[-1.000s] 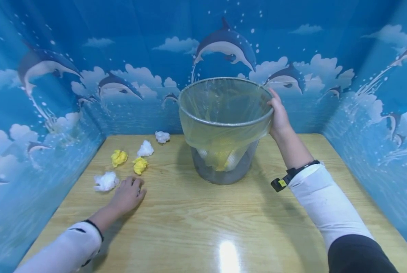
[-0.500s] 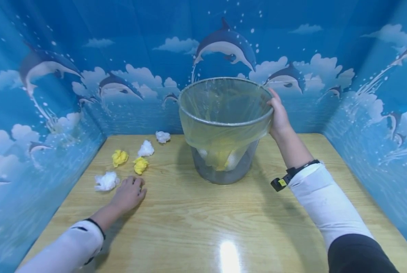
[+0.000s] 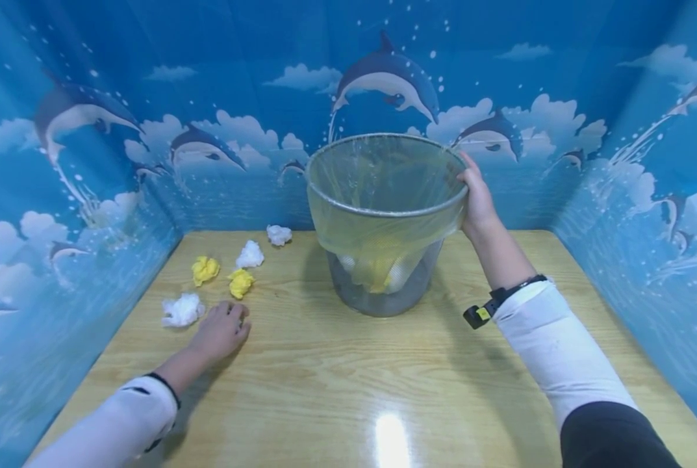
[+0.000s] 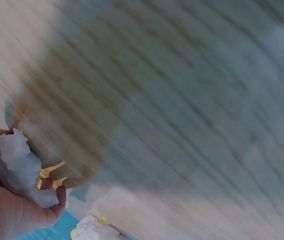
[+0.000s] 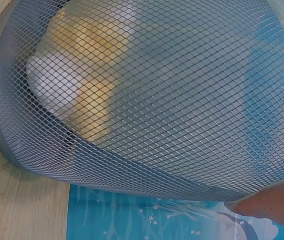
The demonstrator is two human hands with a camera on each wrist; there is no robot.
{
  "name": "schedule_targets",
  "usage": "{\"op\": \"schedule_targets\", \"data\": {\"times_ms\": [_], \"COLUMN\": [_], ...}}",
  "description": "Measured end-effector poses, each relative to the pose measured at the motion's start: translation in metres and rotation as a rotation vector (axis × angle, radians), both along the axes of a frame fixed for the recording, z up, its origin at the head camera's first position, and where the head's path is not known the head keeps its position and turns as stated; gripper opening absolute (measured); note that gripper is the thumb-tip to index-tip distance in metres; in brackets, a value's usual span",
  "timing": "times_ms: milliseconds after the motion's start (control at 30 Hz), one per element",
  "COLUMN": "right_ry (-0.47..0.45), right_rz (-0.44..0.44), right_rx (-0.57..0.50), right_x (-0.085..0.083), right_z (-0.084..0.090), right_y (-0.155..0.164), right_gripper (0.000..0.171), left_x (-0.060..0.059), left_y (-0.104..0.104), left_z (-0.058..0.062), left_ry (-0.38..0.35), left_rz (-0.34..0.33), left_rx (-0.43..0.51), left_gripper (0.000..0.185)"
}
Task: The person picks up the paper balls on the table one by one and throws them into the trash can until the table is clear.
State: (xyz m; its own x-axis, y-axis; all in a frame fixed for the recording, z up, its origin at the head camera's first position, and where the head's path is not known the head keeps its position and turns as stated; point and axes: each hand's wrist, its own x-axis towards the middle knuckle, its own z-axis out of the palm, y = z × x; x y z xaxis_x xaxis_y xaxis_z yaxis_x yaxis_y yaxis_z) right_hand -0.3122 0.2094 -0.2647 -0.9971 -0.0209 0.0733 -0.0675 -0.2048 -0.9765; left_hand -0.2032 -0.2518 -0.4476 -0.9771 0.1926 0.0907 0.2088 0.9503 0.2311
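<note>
**Mia:** What is the left hand (image 3: 219,333) doing, down low on the bench (image 3: 348,383)?

**Ben:** From the head view it just looks curled up. The wrist camera shows more. The fingers are wrapped round a held white paper ball (image 4: 17,170).

**Mia:** Is the grip good?

**Ben:** I think so. The ball is soft, so a gentle squeeze is enough. Too hard a squeeze only squashes it. Too loose, and it could drop on the way.

**Mia:** There are more balls close by.

**Ben:** Yes. A loose white ball (image 3: 181,311) sits just beside that hand. A little farther are a near yellow ball (image 3: 240,283) and a far yellow ball (image 3: 204,270). Then come a middle white ball (image 3: 249,255) and a back white ball (image 3: 278,234). I would lift the hand straight up first, so the sleeve does not knock them about.

**Mia:** And the wire-mesh wastebasket (image 3: 377,296)?

**Ben:** It stands on the bench past the balls, well apart from the left hand. It has a see-through yellow bag (image 3: 383,221) in it, with yellow and white paper at the bottom. It looks tipped a bit toward the person.

**Mia:** Who holds it?

**Ben:** The right hand (image 3: 478,201) grips the rim on the far right side. I would hold that steady, so the mouth faces the ball. Then let go of the ball only once it is over the opening, not before the rim.
</note>
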Motion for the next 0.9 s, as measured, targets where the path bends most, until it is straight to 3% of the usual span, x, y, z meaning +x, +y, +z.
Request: {"op": "schedule_targets", "data": {"times_ms": [267, 433, 600, 900], "right_ry": [0.011, 0.021, 0.02, 0.013], "right_rz": [0.001, -0.002, -0.008, -0.012], "right_rx": [0.004, 0.005, 0.012, 0.016], "right_x": [0.0, 0.0, 0.0, 0.001], "right_z": [-0.001, -0.002, -0.002, -0.002], "right_y": [0.0, 0.0, -0.001, 0.0], "right_gripper": [0.067, 0.067, 0.066, 0.066], "left_x": [-0.005, -0.01, -0.017, -0.034], "left_y": [0.002, 0.005, 0.009, 0.016], "left_z": [0.0, 0.006, 0.022, 0.06], "left_ry": [0.019, 0.085, 0.112, 0.076], "left_rz": [-0.021, -0.042, -0.042, 0.013], "left_rx": [0.017, 0.048, 0.059, 0.12], "left_gripper": [0.026, 0.026, 0.029, 0.033]}}
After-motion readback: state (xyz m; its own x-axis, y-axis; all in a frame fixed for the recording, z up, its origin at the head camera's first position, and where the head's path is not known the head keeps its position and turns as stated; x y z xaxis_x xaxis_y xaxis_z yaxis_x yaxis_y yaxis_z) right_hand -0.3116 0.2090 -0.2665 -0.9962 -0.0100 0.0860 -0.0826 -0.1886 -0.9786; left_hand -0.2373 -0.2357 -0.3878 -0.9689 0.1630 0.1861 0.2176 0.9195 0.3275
